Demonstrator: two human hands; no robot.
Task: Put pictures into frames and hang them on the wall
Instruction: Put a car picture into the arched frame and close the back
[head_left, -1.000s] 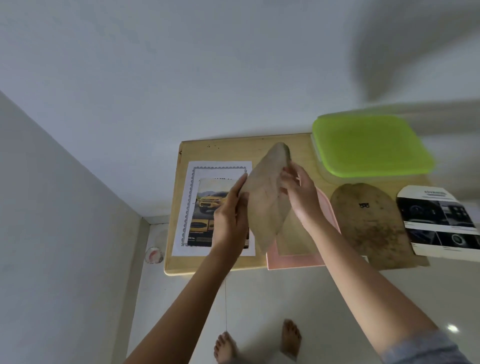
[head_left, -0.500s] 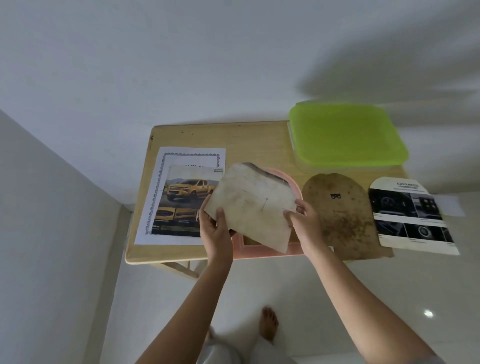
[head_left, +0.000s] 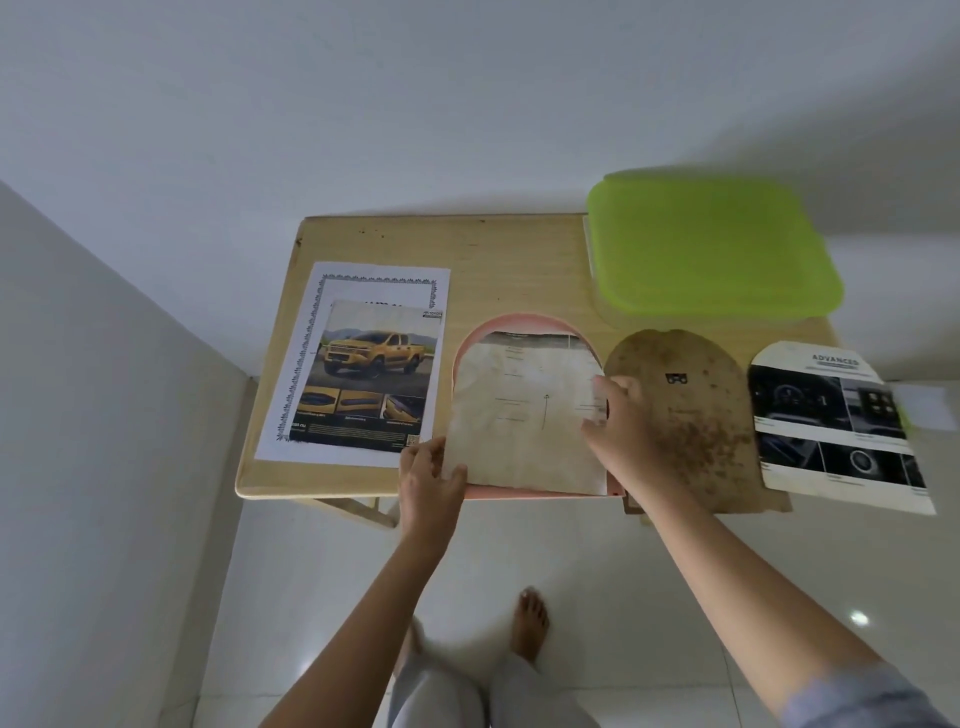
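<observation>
A pink arch-shaped frame (head_left: 519, 319) lies on the wooden table (head_left: 467, 249). A pale, stained arch-shaped sheet (head_left: 519, 415) lies inside it, printed side down. My left hand (head_left: 428, 475) pinches the sheet's near left corner. My right hand (head_left: 621, 431) holds its right edge, thumb on top. The brown arched backing board (head_left: 696, 415) lies to the right of the frame. An arch-cut car-interior picture (head_left: 831, 426) lies further right. A yellow pickup picture (head_left: 374, 374) rests on a bordered white page (head_left: 363, 280) at the left.
A clear box with a lime-green lid (head_left: 706, 249) stands at the table's back right. The table stands against a white wall, with another wall (head_left: 104, 415) close on the left. My bare feet (head_left: 530, 623) are on the pale tiled floor below the front edge.
The sheet was held upright in the air between both hands; it has come down flat into the pink frame. Both hands went down with it and keep hold of its edges.
</observation>
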